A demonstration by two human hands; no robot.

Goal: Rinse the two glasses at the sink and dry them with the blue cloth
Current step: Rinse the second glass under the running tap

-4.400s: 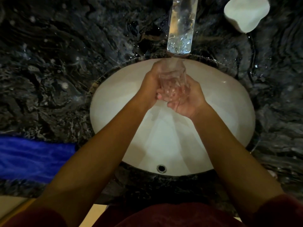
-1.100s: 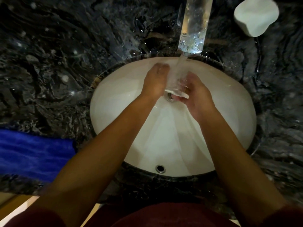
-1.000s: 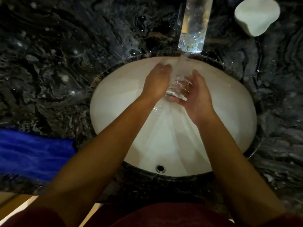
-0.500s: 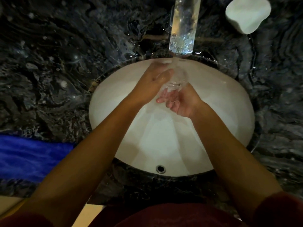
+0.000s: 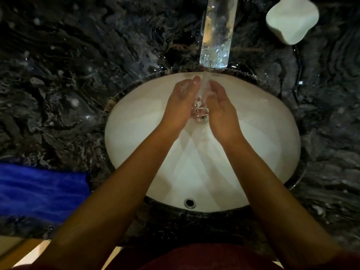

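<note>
Glass point(image 5: 198, 112), one clear tumbler, sits pressed between two hands under the running tap, over the middle of the white sink point(image 5: 263, 152).

Head view: the left hand point(image 5: 180, 106) flanks the glass at 9 o'clock and the right hand point(image 5: 220, 112) at 3 o'clock, palms facing each other with fingers nearly straight and pointing toward 12 o'clock. Each grip looks like a flat press against the glass wall rather than a curled wrap; how far the thumbs reach round is hidden. Water falls from the tall transparent spout point(image 5: 216, 34) at 12 o'clock and runs between the fingertips onto the glass.

Handling, as a judgement: the tumbler is light and rigid but breakable, and wet glass against wet skin will be slippery. A surer hold would be fingers and thumb curled round the side wall near the base, kept low over the basin.

Count: one glass can be seen; the second named in the task does not show in this view. One blue cloth point(image 5: 42, 193) lies on the dark marbled worktop point(image 5: 68, 84) at 8 o'clock, well apart from the hands. One white soap dish or similar object point(image 5: 292, 18) stands at 1 o'clock. One spout, one sink, one overflow hole point(image 5: 190, 203) at 6 o'clock.
</note>
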